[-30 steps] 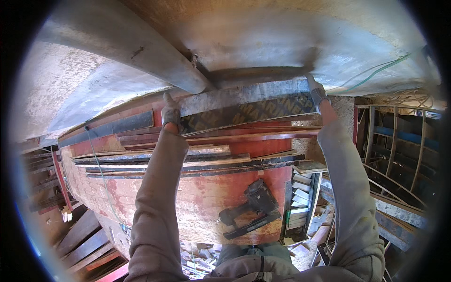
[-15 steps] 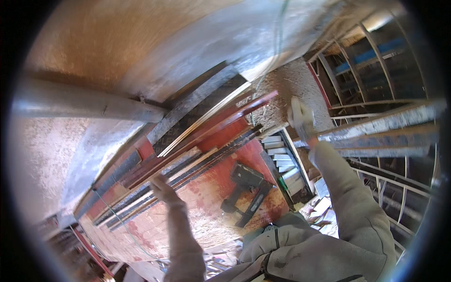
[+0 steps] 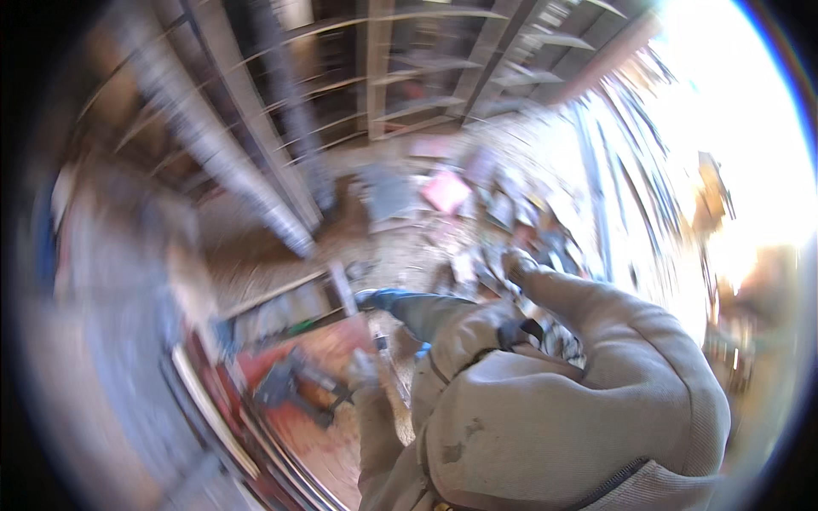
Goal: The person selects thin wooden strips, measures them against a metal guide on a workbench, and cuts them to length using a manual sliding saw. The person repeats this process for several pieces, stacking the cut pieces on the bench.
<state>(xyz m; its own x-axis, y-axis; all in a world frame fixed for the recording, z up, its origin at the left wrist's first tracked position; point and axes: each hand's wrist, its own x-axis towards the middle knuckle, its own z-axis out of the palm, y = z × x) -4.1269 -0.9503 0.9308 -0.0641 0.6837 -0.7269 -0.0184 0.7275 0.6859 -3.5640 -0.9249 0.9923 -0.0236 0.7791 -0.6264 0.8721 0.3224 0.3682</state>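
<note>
My left hand, blurred by motion, is over the right edge of a red-stained board. Just left of it a dark nail gun lies on the board; I cannot tell whether the hand touches it. My right hand reaches out ahead on the right, above the littered ground. Motion smears its fingers too, and nothing in it can be made out. Long wooden strips run along the board's left side.
A wooden box with pale blocks adjoins the board's far end. Beyond it are long beams and a slatted rack. A pink-red piece and scattered offcuts litter the ground. Bright light floods the right.
The view has swung to the right, so the board and nail gun now appear lower left. My left hand has left the strips and is beside the nail gun.
</note>
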